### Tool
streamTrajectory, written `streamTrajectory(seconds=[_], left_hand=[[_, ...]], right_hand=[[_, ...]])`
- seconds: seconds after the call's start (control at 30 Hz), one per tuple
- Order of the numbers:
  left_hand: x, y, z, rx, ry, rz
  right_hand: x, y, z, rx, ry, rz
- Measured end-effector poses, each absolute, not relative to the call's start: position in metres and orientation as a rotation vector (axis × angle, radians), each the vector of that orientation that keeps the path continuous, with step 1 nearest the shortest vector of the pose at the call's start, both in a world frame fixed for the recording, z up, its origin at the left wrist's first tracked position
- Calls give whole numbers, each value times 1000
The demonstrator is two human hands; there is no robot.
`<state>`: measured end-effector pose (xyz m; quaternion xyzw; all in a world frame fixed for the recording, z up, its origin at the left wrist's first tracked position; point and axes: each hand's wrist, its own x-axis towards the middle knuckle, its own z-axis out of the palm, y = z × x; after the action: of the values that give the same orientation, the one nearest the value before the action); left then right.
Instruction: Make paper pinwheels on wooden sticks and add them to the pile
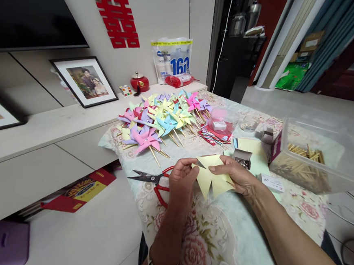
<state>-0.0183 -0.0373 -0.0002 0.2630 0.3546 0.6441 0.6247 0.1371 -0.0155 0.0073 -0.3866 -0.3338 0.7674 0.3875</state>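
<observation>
My left hand (181, 183) and my right hand (237, 176) together hold a cut yellow paper square (213, 178) just above the flowered tablecloth (234, 234), its flaps partly folded toward the middle. Fingers of both hands pinch the paper near its upper edge. Red-handled scissors (156, 181) lie on the cloth just left of my left hand. A small box of metal pins (243, 158) sits close behind my right hand.
A heap of finished paper pinwheels on sticks (164, 121) covers the far end of the table. A clear tub of wooden sticks (308, 159) stands at the right. A pink-lidded container (222, 123) and yellow sheets (250, 145) lie between. A low cabinet with framed photos (84, 80) runs along the left.
</observation>
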Motion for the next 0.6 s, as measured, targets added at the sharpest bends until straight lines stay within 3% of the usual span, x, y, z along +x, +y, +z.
streamTrajectory(seconds=[0.6], left_hand=[[-19,-38,4,645,739,1464]], right_hand=[[138,-16,13,-987,-850,1922]])
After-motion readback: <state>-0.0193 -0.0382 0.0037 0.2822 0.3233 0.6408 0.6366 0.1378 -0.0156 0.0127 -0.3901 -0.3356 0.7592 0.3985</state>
